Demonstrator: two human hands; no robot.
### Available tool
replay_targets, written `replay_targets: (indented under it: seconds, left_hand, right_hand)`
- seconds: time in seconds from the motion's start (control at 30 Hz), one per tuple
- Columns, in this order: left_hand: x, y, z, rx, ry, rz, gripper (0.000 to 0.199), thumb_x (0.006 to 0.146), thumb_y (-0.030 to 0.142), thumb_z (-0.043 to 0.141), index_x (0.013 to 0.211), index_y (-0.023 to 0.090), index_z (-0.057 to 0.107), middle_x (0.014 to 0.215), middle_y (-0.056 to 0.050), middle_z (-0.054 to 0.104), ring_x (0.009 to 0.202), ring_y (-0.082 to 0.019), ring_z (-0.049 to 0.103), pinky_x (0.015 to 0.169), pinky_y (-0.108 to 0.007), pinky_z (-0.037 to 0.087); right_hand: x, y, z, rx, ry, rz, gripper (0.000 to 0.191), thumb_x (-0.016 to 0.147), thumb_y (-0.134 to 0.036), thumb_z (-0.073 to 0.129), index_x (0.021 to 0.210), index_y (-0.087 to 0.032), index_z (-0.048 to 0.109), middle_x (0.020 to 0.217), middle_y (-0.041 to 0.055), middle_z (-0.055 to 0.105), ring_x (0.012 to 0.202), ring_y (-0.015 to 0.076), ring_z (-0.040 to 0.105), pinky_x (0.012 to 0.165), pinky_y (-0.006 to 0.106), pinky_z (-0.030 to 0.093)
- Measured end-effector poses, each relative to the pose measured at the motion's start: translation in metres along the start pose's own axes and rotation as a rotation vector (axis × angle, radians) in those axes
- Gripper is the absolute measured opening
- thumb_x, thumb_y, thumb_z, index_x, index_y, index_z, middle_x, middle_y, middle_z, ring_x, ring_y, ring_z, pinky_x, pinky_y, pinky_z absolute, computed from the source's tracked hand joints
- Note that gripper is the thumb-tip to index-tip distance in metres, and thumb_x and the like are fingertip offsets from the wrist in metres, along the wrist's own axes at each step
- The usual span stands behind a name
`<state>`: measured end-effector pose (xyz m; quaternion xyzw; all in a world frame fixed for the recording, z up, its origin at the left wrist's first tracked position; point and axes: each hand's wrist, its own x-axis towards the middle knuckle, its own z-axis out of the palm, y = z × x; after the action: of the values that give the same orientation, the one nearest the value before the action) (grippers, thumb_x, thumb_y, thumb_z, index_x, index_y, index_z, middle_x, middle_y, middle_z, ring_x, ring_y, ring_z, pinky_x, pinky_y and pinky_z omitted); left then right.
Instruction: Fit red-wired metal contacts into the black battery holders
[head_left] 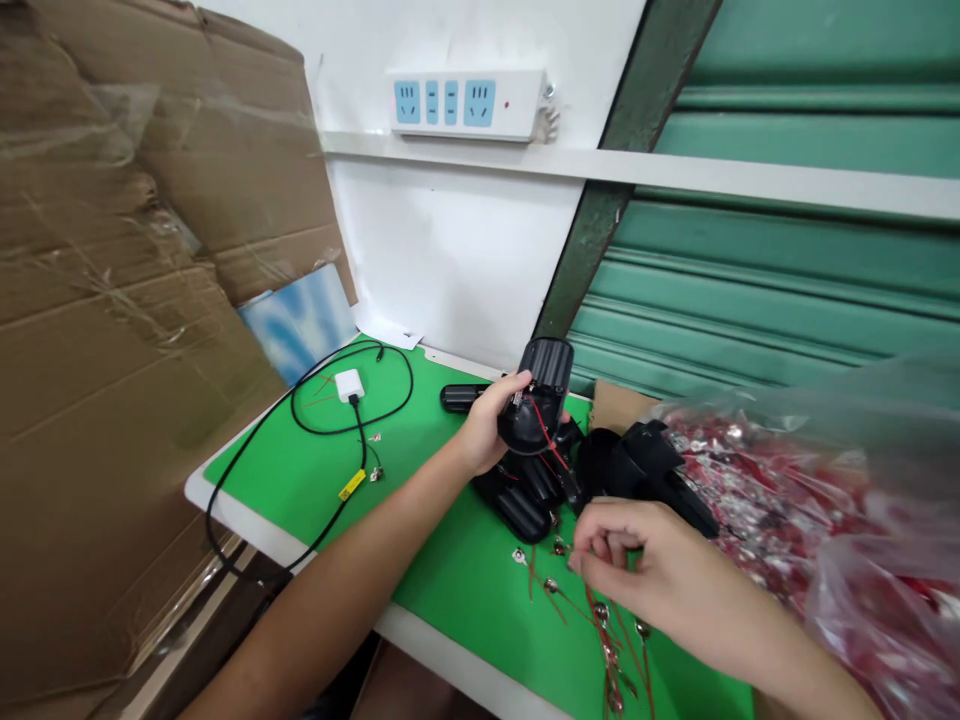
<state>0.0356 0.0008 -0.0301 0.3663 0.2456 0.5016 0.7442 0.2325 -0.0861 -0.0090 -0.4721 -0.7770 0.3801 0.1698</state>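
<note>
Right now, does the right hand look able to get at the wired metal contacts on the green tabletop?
Probably yes: the right hand is close to the wired contacts, and several lie uncovered, though whether it holds something is unclear.

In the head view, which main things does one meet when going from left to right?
Brown cardboard → white adapter → left hand holding a black casing → right hand → clear plastic bag with red contents.

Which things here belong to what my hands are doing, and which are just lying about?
Job, likely:
black plastic housing in your left hand
other black housings
wired metal contacts near your right hand
bag of red wiring

Apparently idle:
white adapter
black cable
cardboard
</note>
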Motion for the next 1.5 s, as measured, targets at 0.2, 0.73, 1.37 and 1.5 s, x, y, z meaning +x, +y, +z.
replay_targets:
  seconds: [0.2,0.73,1.37,1.5]
  left_hand:
    - [-0.005,0.002,-0.006,0.181,-0.262,-0.273,0.063,0.066,0.052,0.088,0.110,0.009,0.074,0.078,-0.010,0.080,0.060,-0.014,0.067,0.058,-0.023,0.054]
    - [-0.010,-0.005,0.001,0.197,-0.289,-0.356,0.057,0.068,0.053,0.088,0.101,0.008,0.077,0.073,-0.011,0.080,0.056,-0.014,0.068,0.055,-0.021,0.056]
    - [-0.011,-0.014,0.015,0.143,-0.123,-0.238,0.050,0.072,0.038,0.073,0.116,0.013,0.073,0.099,-0.006,0.082,0.089,-0.018,0.073,0.082,-0.026,0.054]
    - [-0.010,-0.016,0.012,0.209,-0.155,-0.228,0.052,0.074,0.035,0.065,0.123,0.017,0.071,0.118,-0.004,0.080,0.113,-0.023,0.068,0.099,-0.031,0.049]
  right_hand:
    - [0.004,0.004,-0.013,0.076,0.340,0.022,0.020,0.099,-0.041,0.046,0.088,-0.025,0.051,0.068,-0.0011,0.064,0.052,0.0151,0.059,0.045,0.024,0.043]
    - [0.013,0.010,-0.009,-0.083,0.802,-0.089,0.013,0.084,-0.025,0.056,0.071,-0.023,0.058,0.052,-0.0067,0.050,0.044,0.0105,0.047,0.048,0.023,0.036]
    - [0.012,0.007,-0.005,-0.207,0.956,-0.452,0.011,0.092,-0.015,0.072,0.085,-0.021,0.077,0.072,-0.0010,0.076,0.054,0.0118,0.064,0.051,0.024,0.051]
    - [0.013,0.009,-0.003,-0.278,0.853,-0.498,0.011,0.094,-0.012,0.071,0.087,-0.020,0.075,0.070,-0.0024,0.072,0.057,0.0110,0.065,0.055,0.024,0.052]
